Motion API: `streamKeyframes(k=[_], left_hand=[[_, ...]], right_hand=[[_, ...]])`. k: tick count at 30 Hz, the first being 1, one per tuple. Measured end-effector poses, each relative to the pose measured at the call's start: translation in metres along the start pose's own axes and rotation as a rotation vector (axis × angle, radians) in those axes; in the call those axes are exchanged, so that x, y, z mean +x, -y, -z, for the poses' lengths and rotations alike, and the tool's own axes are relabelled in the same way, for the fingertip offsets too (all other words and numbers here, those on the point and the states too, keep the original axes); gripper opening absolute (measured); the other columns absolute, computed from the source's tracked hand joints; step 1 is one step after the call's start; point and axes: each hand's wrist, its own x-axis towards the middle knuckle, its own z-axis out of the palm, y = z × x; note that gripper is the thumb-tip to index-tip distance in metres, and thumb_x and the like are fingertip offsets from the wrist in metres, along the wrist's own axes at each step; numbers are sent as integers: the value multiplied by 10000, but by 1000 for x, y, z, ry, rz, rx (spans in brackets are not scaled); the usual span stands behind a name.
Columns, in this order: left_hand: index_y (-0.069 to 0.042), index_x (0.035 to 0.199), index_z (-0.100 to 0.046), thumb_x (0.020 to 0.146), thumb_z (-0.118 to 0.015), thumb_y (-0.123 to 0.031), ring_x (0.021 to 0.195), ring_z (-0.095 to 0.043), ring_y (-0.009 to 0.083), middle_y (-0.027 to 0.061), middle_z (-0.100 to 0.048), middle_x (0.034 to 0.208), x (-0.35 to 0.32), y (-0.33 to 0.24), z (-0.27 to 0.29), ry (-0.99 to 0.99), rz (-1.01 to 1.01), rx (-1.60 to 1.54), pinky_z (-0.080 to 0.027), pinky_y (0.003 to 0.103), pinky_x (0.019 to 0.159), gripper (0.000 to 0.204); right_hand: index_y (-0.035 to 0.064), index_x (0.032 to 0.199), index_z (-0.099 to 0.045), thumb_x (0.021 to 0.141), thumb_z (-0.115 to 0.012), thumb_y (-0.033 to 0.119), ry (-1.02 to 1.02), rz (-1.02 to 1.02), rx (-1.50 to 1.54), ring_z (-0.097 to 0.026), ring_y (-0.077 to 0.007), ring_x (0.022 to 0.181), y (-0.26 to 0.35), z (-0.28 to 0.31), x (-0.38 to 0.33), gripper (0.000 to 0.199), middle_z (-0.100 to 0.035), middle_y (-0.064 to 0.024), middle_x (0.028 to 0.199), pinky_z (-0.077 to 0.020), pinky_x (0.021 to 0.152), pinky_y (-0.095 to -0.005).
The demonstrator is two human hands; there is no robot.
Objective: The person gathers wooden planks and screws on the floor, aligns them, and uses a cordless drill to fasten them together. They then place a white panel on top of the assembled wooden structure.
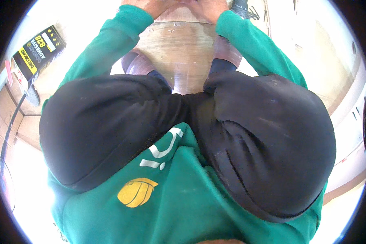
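Both hands are at the top edge of the view, about 12 o'clock, and only their lower parts show. The left hand (144, 5) and the right hand (209, 7) lie close together on the far end of a wooden board (183, 49). The fingers are cut off by the edge, so I cannot tell how far they are open or if they grip something.

The board starts right under the hands and runs down toward 6 o'clock, between the two green sleeves (256, 44), until it goes out of sight between the knees. Its surface is pale brown with some light scratches.

Below the board, the black trousers (268, 138) fill the middle of the view, with the knees bent wide to 9 and 3 o'clock. The feet (139, 65) show at both sides of the board.

At 10 o'clock, well apart from the hands, a black and yellow box (38, 51) lies on the floor. At 1 o'clock, just beside the right sleeve, a dark tool (240, 8) is partly seen.
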Motion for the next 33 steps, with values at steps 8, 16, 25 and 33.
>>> streamKeyframes(k=[8, 16, 25, 33], left_hand=[[-58, 1229, -558, 768, -771, -409, 935, -657, 300, 135, -665, 1033, -9, 8, 0, 108, 8, -12, -507, 419, 830, 617], [-71, 1440, -388, 699, -843, -331, 1134, -598, 329, 182, -592, 1274, -6, 27, 61, 95, -116, -172, -447, 420, 996, 907], [-90, 1480, -334, 749, -810, -297, 1108, -612, 353, 191, -604, 1255, 19, 16, 61, 237, -236, -161, -485, 419, 943, 896], [-162, 1491, -335, 750, -792, -261, 933, -647, 325, 162, -649, 1024, 25, -9, 41, 494, -193, -75, -521, 406, 791, 876]], right_hand=[[14, 1250, -550, 868, -622, 186, 81, 14, 38, -607, -385, 1071, -21, 10, -8, 425, -617, -217, 1180, -485, 933, -454], [32, 961, -705, 883, -628, 140, -250, -564, -270, -673, -316, 844, -54, 136, -111, 154, -684, -158, 899, -533, 753, -394], [44, 827, -699, 868, -590, 192, 75, -675, -716, -672, -364, 785, -80, 110, -90, 188, -677, -183, 806, -538, 709, -471], [-2, 825, -652, 835, -643, 146, -273, -514, -249, -677, -270, 742, -53, 121, -76, 148, -685, -139, 791, -557, 692, -360]])
